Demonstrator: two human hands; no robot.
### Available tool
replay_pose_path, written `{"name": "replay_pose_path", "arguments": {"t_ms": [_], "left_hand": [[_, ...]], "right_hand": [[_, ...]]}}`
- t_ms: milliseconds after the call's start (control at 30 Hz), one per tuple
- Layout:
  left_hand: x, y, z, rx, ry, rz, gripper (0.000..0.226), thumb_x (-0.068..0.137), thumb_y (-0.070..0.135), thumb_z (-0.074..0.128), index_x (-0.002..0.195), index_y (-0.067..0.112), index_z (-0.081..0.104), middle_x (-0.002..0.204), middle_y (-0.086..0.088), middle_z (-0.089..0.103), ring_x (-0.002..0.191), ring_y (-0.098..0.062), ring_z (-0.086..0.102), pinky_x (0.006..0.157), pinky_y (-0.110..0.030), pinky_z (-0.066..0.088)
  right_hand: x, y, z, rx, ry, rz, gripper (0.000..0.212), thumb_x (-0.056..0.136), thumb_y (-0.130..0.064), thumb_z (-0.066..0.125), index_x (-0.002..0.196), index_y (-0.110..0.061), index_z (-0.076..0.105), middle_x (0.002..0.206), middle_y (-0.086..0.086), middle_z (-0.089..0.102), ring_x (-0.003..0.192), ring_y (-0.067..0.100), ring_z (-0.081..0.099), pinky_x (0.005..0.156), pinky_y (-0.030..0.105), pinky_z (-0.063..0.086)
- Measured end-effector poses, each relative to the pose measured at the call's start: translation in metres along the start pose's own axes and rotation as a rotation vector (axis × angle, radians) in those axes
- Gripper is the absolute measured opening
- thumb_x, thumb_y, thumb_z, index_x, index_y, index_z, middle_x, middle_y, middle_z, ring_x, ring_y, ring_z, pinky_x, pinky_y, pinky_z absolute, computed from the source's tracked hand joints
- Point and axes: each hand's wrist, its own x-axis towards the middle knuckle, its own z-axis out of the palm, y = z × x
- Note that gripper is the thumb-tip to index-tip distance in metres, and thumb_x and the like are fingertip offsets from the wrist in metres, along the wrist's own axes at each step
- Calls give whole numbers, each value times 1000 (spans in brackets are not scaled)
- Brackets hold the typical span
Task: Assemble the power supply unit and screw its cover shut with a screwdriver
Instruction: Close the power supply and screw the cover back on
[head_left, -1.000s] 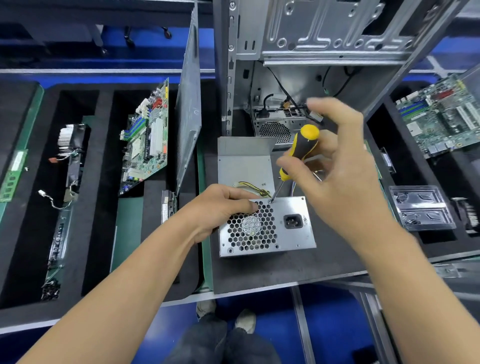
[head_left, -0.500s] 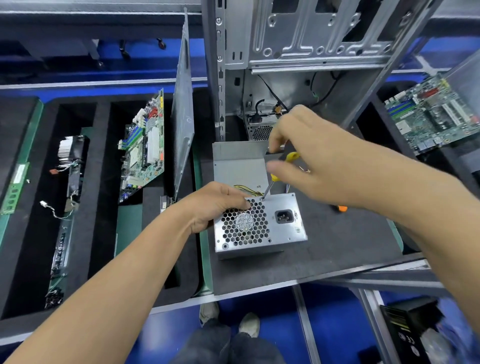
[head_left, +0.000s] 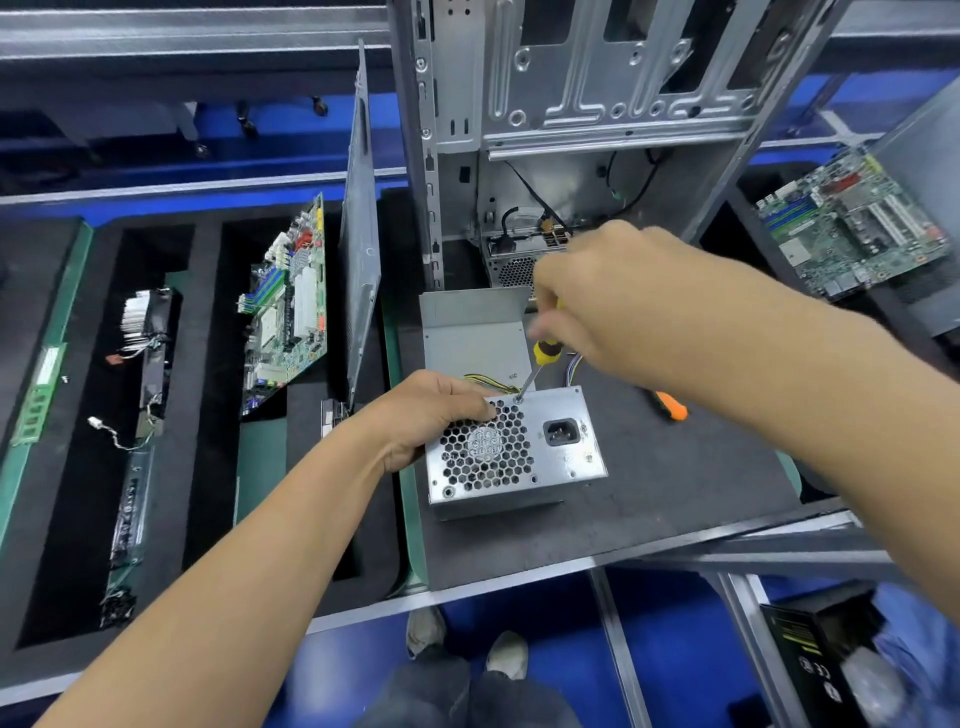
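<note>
Silver metal, the power supply unit (head_left: 511, 452) is sitting on the dark foam mat (head_left: 675, 483). Our left hand (head_left: 436, 410) is gripping its upper left corner, while our right hand (head_left: 618, 306) is clasping the yellow screwdriver (head_left: 543, 353), tip in a top-edge screw (head_left: 518, 398).

arms (head_left: 270, 561): bare, sleeveless | trousers (head_left: 441, 696): dark | shoes (head_left: 506, 656): light, worn
</note>
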Motion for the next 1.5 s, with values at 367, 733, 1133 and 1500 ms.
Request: {"name": "replay_pose_path", "arguments": {"t_ms": [367, 733, 1133, 1500], "left_hand": [[-3, 2, 3, 5, 12, 8, 23, 86, 1, 72, 81, 22, 80, 80, 10, 77, 69, 8, 68, 56, -3, 46], [-1, -2, 2, 7, 9, 19, 30, 86, 3, 72, 72, 28, 82, 83, 4, 78, 70, 3, 70, 59, -7, 49], [-3, -3, 4, -17, -2, 48, 25, 86, -2, 70, 89, 21, 82, 93, -3, 78, 78, -5, 71, 68, -13, 53], [-8, -5, 4, -39, 14, 90, 27, 84, 1, 75, 98, 23, 80, 114, 2, 75, 95, -11, 69, 87, -21, 55]], "right_hand": [[8, 1, 5, -45, -85, -27, 28, 102, -41, 47, 87, -17, 50, 87, 4, 41, 102, 36, 57, 76, 39, 43], [11, -1, 4, -52, -68, -1, 33, 101, -44, 50, 82, -16, 51, 79, 3, 39, 81, 29, 47, 68, 36, 41], [13, 2, -4, 47, -112, 23, 27, 90, -45, 64, 97, -19, 60, 75, -3, 28, 68, 22, 42, 55, 27, 33], [9, 16, -3, 251, -153, 42, 27, 80, -54, 72, 72, -31, 63, 75, -7, 52, 83, 15, 55, 66, 32, 46]]}}
